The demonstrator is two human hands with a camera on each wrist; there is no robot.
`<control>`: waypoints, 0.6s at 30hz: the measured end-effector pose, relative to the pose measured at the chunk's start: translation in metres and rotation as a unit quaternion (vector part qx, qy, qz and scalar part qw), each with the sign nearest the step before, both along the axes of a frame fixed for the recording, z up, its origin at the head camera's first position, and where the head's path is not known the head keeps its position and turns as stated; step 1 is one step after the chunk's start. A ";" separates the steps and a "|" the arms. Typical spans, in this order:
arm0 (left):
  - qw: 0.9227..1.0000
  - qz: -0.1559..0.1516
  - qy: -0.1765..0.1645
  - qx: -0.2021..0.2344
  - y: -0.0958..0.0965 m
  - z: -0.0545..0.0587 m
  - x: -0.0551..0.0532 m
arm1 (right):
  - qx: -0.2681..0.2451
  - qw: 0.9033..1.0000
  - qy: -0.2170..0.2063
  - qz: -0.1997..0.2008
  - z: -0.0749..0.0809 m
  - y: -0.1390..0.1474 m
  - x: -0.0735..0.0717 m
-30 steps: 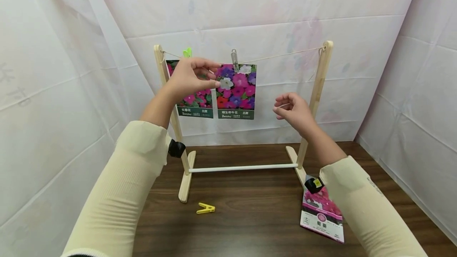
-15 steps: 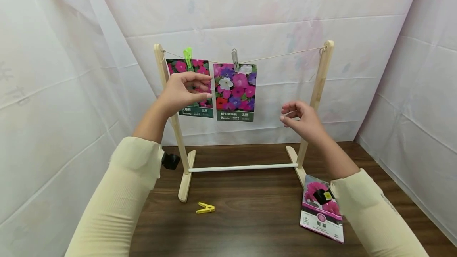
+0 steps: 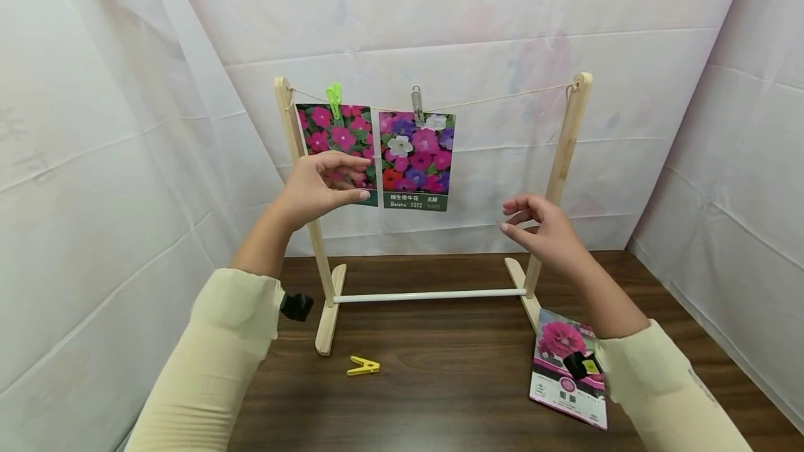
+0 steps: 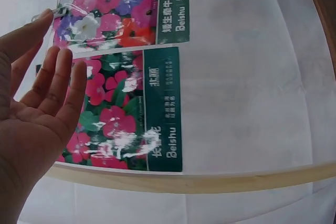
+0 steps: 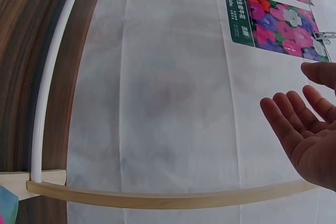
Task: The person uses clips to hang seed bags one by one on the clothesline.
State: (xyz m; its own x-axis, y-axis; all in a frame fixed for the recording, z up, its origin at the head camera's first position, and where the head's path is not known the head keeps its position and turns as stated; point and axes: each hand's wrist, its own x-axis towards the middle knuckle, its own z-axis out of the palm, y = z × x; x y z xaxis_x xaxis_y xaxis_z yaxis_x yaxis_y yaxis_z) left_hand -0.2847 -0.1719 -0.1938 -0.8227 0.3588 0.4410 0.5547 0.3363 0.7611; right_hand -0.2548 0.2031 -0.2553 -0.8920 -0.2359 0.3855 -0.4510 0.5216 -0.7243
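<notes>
Table (image 3: pixel 440 400) with rack (image 3: pixel 568 138), left packet (image 3: pixel 342 132) and right packet (image 3: pixel 417 159) pegged to string (image 3: pixel 502 97). Third packet (image 3: pixel 561 383) lies by rack. Left hand (image 3: pixel 316 183) half spread, nothing held, before left packet; right hand (image 3: pixel 548 234) same, near rack's right side. Yellow peg (image 3: pixel 364 367) loose. Imo between hangs; next calls for pinching third packet.

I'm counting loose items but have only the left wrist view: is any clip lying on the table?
Observer: Yes, the head view shows a yellow clip lying on the table.
Operator: Is there any flower packet besides the two hanging ones I see?
Observer: Yes, a third packet lies on the table, beside the right foot of the rack.
Operator: And the other hand, is it holding anything?
Observer: No, the right hand is raised and holds nothing, as the head and right wrist views show.
</notes>
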 end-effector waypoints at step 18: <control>1.000 0.015 -0.022 0.011 -0.017 -0.042 0.008 | 0.015 1.000 -0.001 -0.003 -0.026 0.015 0.014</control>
State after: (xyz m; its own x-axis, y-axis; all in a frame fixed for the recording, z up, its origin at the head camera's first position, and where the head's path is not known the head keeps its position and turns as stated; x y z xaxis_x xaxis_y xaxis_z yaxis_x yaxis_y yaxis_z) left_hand -0.2766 -0.1891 -0.2355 -0.8519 0.3236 0.4117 0.5100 0.3346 0.7924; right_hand -0.2410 0.2184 -0.2811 -0.8940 -0.2425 0.3768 -0.4468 0.5457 -0.7089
